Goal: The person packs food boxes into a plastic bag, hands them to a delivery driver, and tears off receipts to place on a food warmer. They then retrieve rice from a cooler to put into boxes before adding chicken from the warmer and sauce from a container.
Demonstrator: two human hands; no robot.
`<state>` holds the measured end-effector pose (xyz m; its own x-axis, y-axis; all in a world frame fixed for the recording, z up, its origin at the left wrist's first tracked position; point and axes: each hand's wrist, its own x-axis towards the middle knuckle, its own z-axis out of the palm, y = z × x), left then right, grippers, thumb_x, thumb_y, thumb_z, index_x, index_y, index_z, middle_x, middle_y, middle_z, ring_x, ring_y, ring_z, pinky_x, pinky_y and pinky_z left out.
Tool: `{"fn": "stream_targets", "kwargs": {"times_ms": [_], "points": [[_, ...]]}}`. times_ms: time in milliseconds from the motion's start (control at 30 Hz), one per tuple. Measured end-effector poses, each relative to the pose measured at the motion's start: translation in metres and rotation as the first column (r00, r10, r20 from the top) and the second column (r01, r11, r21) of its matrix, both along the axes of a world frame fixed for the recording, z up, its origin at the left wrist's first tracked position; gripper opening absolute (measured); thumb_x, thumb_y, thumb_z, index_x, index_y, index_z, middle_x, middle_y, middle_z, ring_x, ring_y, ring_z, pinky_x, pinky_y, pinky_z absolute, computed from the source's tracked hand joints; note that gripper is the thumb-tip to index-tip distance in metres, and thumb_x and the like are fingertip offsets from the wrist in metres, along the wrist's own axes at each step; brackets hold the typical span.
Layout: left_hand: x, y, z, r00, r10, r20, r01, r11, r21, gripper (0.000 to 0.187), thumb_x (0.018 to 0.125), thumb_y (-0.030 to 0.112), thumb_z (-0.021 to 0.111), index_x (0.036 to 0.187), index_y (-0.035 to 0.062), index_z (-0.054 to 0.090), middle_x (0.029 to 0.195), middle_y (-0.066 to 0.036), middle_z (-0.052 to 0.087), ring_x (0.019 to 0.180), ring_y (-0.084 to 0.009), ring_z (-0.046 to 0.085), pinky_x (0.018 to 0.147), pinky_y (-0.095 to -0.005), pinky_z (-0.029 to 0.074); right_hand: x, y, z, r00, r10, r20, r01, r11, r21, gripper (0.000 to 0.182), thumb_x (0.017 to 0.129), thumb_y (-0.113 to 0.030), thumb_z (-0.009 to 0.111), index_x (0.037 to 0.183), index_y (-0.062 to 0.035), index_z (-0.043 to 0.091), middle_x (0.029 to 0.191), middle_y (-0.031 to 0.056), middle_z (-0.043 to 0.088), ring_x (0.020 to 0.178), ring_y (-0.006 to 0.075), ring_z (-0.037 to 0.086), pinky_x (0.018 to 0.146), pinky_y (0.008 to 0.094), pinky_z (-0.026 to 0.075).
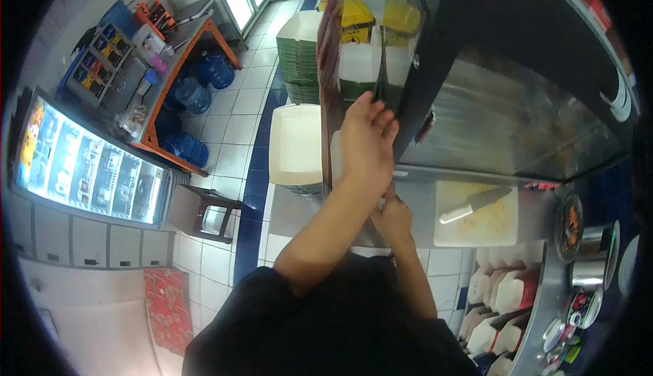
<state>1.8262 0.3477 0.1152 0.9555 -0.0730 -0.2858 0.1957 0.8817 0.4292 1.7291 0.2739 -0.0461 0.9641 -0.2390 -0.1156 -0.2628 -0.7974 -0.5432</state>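
Near the frame's centre, the right hand (393,214) rests low on the desk (415,202), its grip hidden. Above it, the left hand (367,141) lies flat, fingers spread, against the glass door (354,49) at upper centre.

Glass display case (503,124) walls off the right; cutting board (476,223) with knife (475,204) takes the counter – bare steel (415,202) beside it stays open

Knife (474,205) on cutting board (476,230)
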Motion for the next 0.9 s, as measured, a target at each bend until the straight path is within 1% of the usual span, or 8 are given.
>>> {"fn": "stream_targets", "kwargs": {"times_ms": [267, 333, 367, 433, 633, 700, 767, 900], "points": [[0.199, -0.067, -0.116, 0.955, 0.293, 0.055, -0.288, 0.865, 0.411, 0.043, 0.089, 0.014, 0.062, 0.13, 0.0038, 0.056, 0.117, -0.012, 0.063, 0.099, -0.0239, 0.062, 0.086, -0.0331, 0.049, -0.108, -0.083, -0.06, 0.984, -0.06, 0.171, 0.004, 0.95, 0.311, 0.06, 0.09, -0.029, 0.07, 0.138, -0.0052, 0.044, 0.095, 0.0152, 0.072, 0.071, 0.0277, 0.068, 0.065, 0.037, 0.052], [0.216, -0.073, -0.131, 0.992, 0.022, 0.12, -0.114, 0.516, 0.849, 0.05, 0.085, 0.012, 0.066, 0.133, 0.0011, 0.054, 0.124, -0.019, 0.063, 0.114, -0.0328, 0.061, 0.096, -0.0381, 0.047, -0.148, -0.106, -0.062, 0.979, -0.139, -0.151, 0.179, 0.938, 0.297, 0.053, 0.093, -0.024, 0.067, 0.137, -0.0043, 0.046, 0.115, 0.0238, 0.066, 0.107, 0.0342, 0.065, 0.089, 0.04, 0.051], [0.227, -0.073, -0.139, 0.991, 0.036, 0.126, -0.126, 0.53, 0.839, 0.05, 0.085, 0.012, 0.066, 0.133, 0.0011, 0.054, 0.124, -0.019, 0.063, 0.114, -0.0328, 0.061, 0.096, -0.0381, 0.047, -0.17, -0.121, -0.068, 0.983, -0.103, -0.153, 0.141, 0.955, 0.261, 0.056, 0.093, -0.025, 0.067, 0.139, -0.0032, 0.044, 0.113, 0.0225, 0.067, 0.106, 0.0312, 0.066, 0.091, 0.0392, 0.05], [0.243, -0.072, -0.155, 0.967, -0.009, 0.255, -0.253, 0.083, 0.964, 0.05, 0.084, 0.014, 0.068, 0.131, -0.0007, 0.056, 0.122, -0.024, 0.063, 0.117, -0.0398, 0.059, 0.099, -0.044, 0.046, -0.223, -0.161, -0.119, 0.963, -0.163, -0.216, 0.226, 0.925, 0.306, 0.062, 0.09, -0.031, 0.071, 0.139, -0.004, 0.044, 0.091, 0.0166, 0.072, 0.083, 0.0261, 0.07, 0.076, 0.0378, 0.055], [0.265, -0.059, -0.171, 0.932, -0.301, 0.199, -0.26, -0.175, 0.95, 0.047, 0.091, 0.011, 0.054, 0.138, 0.0064, 0.049, 0.107, -0.029, 0.064, 0.099, -0.0452, 0.064, 0.088, -0.0503, 0.051, -0.286, -0.214, -0.144, 0.746, -0.542, -0.388, 0.665, 0.574, 0.477, 0.061, 0.091, -0.028, 0.07, 0.141, -0.0057, 0.042, 0.093, 0.0131, 0.069, 0.073, 0.016, 0.067, 0.053, 0.0289, 0.051], [0.247, -0.054, -0.162, 0.952, -0.271, 0.143, -0.22, -0.279, 0.935, 0.046, 0.092, 0.009, 0.052, 0.138, 0.0092, 0.05, 0.103, -0.03, 0.065, 0.096, -0.0456, 0.065, 0.086, -0.0508, 0.052, -0.289, -0.216, -0.144, 0.737, -0.548, -0.396, 0.675, 0.576, 0.46, 0.062, 0.092, -0.029, 0.069, 0.141, -0.0052, 0.04, 0.095, 0.0132, 0.068, 0.074, 0.0181, 0.067, 0.053, 0.0295, 0.052], [0.207, -0.049, -0.144, 0.966, -0.078, 0.246, -0.255, -0.138, 0.957, 0.04, 0.09, 0.007, 0.052, 0.129, 0.0106, 0.06, 0.102, -0.031, 0.063, 0.093, -0.0457, 0.065, 0.084, -0.0497, 0.053, -0.285, -0.217, -0.141, 0.723, -0.561, -0.403, 0.691, 0.587, 0.422, 0.062, 0.092, -0.029, 0.068, 0.142, -0.0047, 0.04, 0.094, 0.0134, 0.068, 0.075, 0.0182, 0.068, 0.055, 0.0299, 0.053], [0.17, -0.029, -0.134, 0.962, -0.177, 0.21, -0.256, -0.301, 0.919, 0.035, 0.092, 0.015, 0.051, 0.123, 0.0079, 0.064, 0.105, -0.031, 0.061, 0.097, -0.0452, 0.064, 0.087, -0.0508, 0.051, -0.275, -0.208, -0.14, 0.75, -0.508, -0.423, 0.661, 0.574, 0.483, 0.062, 0.093, -0.029, 0.067, 0.143, -0.0033, 0.041, 0.095, 0.0134, 0.068, 0.078, 0.0189, 0.068, 0.057, 0.0306, 0.053]]}}
